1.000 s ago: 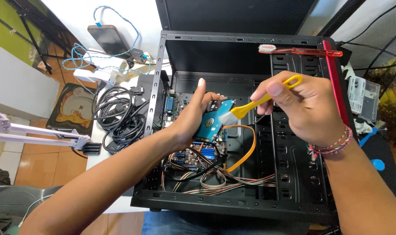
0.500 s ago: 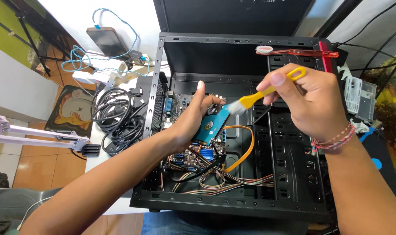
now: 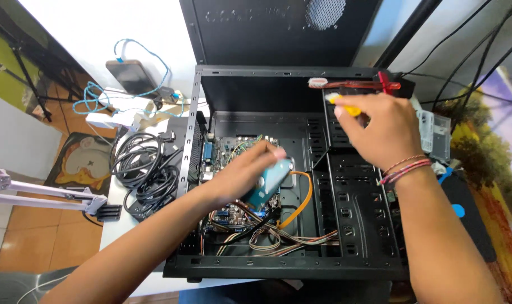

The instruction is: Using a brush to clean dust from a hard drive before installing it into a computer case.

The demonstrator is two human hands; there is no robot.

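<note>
**Both hands inside the open computer case**

My left hand (image 3: 242, 171) reaches into the open black computer case (image 3: 289, 270) and is wrapped around a small blue drive (image 3: 269, 183), thumb on top, fingers curled underneath. The drive sits tilted above the circuit board (image 3: 233, 149), near the middle of the case floor. My hand covers most of its upper end, so only the lower blue face shows, and it is blurred.

My right hand (image 3: 379, 129) is up at about one o'clock from the drive, over the metal drive cage (image 3: 351, 191). It is closed on a yellow handle (image 3: 346, 107). Only a short stub pokes out at my fingertips; the rest is hidden in my fist, so I cannot see its working end, though it looks like a small brush. Just above it, at twelve o'clock, a red-handled tool (image 3: 368, 84) lies along the top edge of the case.

An orange cable (image 3: 303, 197) curves away at about four o'clock from the drive, and a bundle of striped wires (image 3: 278, 239) lies at six o'clock, partly under my forearm. Outside the case, at nine o'clock, a coil of black cables (image 3: 140, 171) rests on the white table (image 3: 112, 225). At eleven o'clock a phone (image 3: 129, 76) lies with a blue cord (image 3: 98, 93).
</note>
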